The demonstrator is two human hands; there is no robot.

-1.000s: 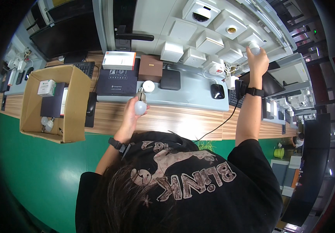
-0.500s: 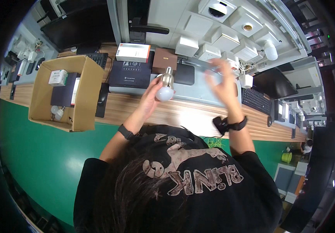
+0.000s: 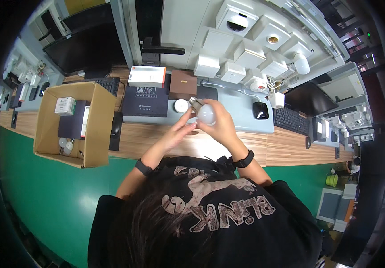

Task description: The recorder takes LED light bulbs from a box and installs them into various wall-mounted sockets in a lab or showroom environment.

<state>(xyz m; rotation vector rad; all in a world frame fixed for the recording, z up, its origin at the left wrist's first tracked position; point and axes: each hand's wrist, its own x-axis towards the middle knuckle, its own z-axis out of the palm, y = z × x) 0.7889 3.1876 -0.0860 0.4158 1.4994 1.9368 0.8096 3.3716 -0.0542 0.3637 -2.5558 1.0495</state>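
A light bulb (image 3: 206, 115) with a white globe and a metallic body is held over the front of the grey ledge, its cap pointing away toward the wall. My right hand (image 3: 223, 126) wraps round its right side. Fingertips of my left hand (image 3: 177, 131) close in at the bulb's left edge and grip it there, though the exact contact is partly hidden. Just beyond my left fingers, a round white disc-like object (image 3: 181, 106) rests on the ledge.
An open cardboard box (image 3: 98, 129) holding small boxes and bulbs stands at left. Beside it are a dark flat box (image 3: 145, 102), a white box (image 3: 147, 76) and a brown box (image 3: 183, 84). Switches and lamp fittings line the wall; a black device (image 3: 260, 110) and a keyboard (image 3: 290, 120) lie right.
My right hand has come in from the right and taken hold of the bulb beside my left hand. The bulb has moved slightly right, and the white disc and black device now show.
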